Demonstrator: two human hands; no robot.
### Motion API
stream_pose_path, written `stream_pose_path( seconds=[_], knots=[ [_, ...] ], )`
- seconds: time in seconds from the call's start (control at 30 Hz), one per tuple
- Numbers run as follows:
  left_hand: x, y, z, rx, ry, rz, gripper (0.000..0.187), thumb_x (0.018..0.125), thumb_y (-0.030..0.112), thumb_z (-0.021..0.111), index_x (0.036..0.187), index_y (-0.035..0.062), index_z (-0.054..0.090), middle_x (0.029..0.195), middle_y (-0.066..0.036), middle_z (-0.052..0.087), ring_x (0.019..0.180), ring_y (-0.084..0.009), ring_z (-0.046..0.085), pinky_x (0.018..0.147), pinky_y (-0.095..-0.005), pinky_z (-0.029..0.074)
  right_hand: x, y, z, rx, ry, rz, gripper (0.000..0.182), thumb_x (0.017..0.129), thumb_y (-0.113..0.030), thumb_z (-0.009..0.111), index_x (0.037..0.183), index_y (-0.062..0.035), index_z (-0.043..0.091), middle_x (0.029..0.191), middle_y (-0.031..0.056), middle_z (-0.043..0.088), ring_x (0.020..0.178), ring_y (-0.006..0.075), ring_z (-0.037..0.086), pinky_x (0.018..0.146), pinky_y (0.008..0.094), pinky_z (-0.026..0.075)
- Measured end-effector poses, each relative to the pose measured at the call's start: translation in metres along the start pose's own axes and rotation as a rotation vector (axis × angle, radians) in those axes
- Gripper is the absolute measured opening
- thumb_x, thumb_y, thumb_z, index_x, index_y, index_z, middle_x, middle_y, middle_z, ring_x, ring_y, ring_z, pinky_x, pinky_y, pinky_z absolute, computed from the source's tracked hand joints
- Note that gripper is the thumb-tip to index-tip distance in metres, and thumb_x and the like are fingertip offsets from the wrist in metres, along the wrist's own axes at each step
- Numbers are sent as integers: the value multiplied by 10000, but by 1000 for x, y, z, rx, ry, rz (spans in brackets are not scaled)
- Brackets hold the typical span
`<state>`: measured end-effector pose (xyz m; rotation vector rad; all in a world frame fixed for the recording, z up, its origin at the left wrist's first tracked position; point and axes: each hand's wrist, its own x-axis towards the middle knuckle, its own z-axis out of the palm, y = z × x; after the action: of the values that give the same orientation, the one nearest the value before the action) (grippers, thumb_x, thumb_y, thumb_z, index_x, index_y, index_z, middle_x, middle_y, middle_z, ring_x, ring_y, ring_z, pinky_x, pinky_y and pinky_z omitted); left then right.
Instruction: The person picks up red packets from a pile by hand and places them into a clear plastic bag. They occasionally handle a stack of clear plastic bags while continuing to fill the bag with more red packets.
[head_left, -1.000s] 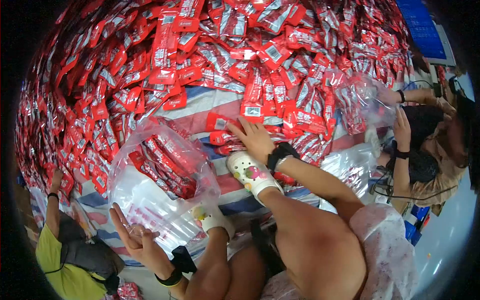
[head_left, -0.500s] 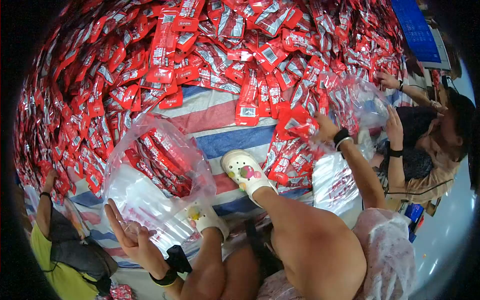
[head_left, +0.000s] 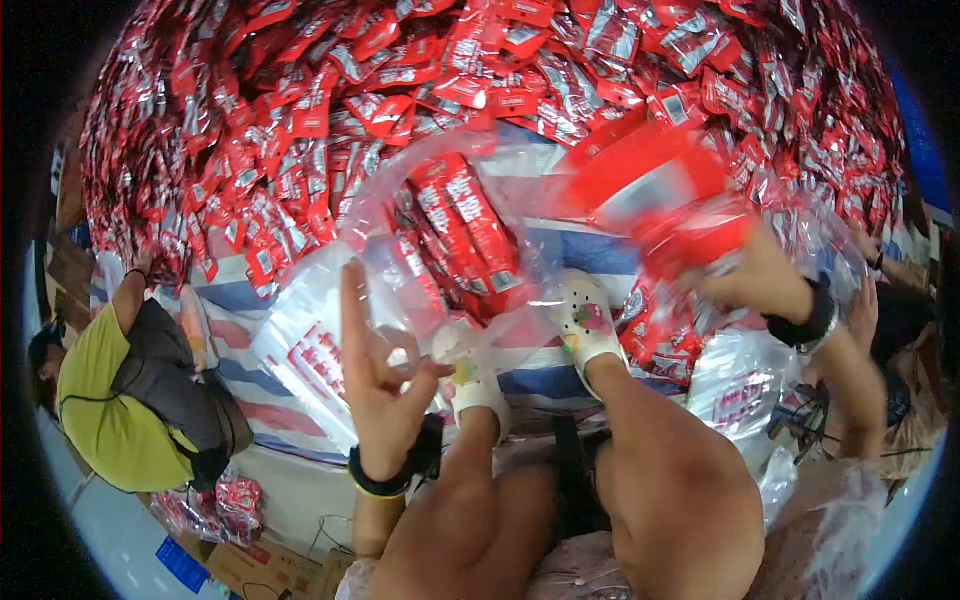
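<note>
My right hand [head_left: 745, 275] grips several red snack packets [head_left: 650, 185], blurred by motion, raised to the right of an open clear plastic bag [head_left: 535, 240]. Inside the bag lie a number of red packets [head_left: 465, 225] with white lettering, side by side. At the near left of the bag, my left hand [head_left: 385, 390] has its index finger pointing up, while thumb and another finger pinch the bag's rim. Under my right wrist, more red packets [head_left: 660, 335] lie on the striped sheet.
A big heap of red packets [head_left: 400, 75] spreads over the striped sheet [head_left: 600, 250]. Flat printed bags [head_left: 305, 345] lie at left, others [head_left: 745, 380] at right. A person in a yellow top [head_left: 125, 400] sits at left; another person's hand [head_left: 862, 310] is at right.
My right hand has lifted packets up from the pile and swung them toward the bag. The view has shifted, and the bag and my left hand now sit further right in it.
</note>
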<state>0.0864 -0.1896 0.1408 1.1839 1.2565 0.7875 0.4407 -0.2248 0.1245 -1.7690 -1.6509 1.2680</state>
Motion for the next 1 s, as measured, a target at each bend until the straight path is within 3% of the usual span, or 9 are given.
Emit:
stream_pose_path(
  seconds=[0.07,0.13,0.2,0.33,0.4,0.57,0.7,0.9,1.0],
  knots=[
    [-2,-5,7,140,-107,54,917,672,-148,540,1452,30,93,1509,-114,165,752,-70,526,615,-193,545,26,-27,35,-279,-259,-196,550,641,-280,744,1120,-62,587,969,129,658,799,227,638,783,357,495],
    [-13,-15,23,171,-298,118,921,685,-104,591,1456,41,108,1393,-118,297,804,-92,533,634,-219,533,80,-55,64,-262,-709,143,456,683,-199,704,1110,-65,618,1042,111,649,930,212,616,831,349,470],
    [-25,-14,42,288,-511,83,937,678,-86,586,1468,74,109,1169,-104,533,741,-89,500,657,-239,509,153,-17,108,174,-604,141,488,702,-247,705,1145,-68,601,1038,91,650,929,192,611,826,358,465],
    [-10,-14,19,-41,-342,-31,948,675,-73,563,1476,95,85,963,-44,505,706,-79,458,623,-232,481,179,-45,166,222,-156,403,499,817,-328,653,1231,-76,533,995,32,650,860,95,571,752,271,451],
    [-9,-23,3,-207,-265,-56,949,675,-58,556,1477,89,71,876,-22,472,712,-74,459,623,-225,470,158,-74,142,645,-597,409,771,785,-429,681,1353,-28,349,1144,119,518,1008,185,513,885,316,422],
    [-16,-31,-12,-216,-213,-45,920,672,-65,537,1470,62,97,1055,-65,530,776,-90,510,691,-219,481,114,-62,175,-355,-205,-171,813,808,-413,650,1372,15,250,1284,207,428,1097,320,524,892,371,440],
    [-12,-46,-14,-167,-157,32,903,670,-126,496,1468,64,117,1207,-70,499,852,-96,540,746,-236,488,106,-52,254,-368,36,-383,905,633,-274,722,1327,62,249,1078,230,472,975,419,501,870,474,421],
    [-43,-75,-91,-156,146,73,722,721,-110,419,1415,18,265,1429,-101,333,950,-103,551,793,-334,552,112,-96,153,-447,-579,-470,881,750,-514,671,1361,14,321,1260,239,471,1157,354,466,995,422,347],
    [-40,-116,-105,-231,294,79,673,725,-55,497,1379,28,363,1255,-49,529,746,-37,499,734,-287,549,133,-54,126,-1420,-262,-544,253,800,-262,615,660,-52,594,675,118,571,733,320,565,810,443,405]
  ],
)
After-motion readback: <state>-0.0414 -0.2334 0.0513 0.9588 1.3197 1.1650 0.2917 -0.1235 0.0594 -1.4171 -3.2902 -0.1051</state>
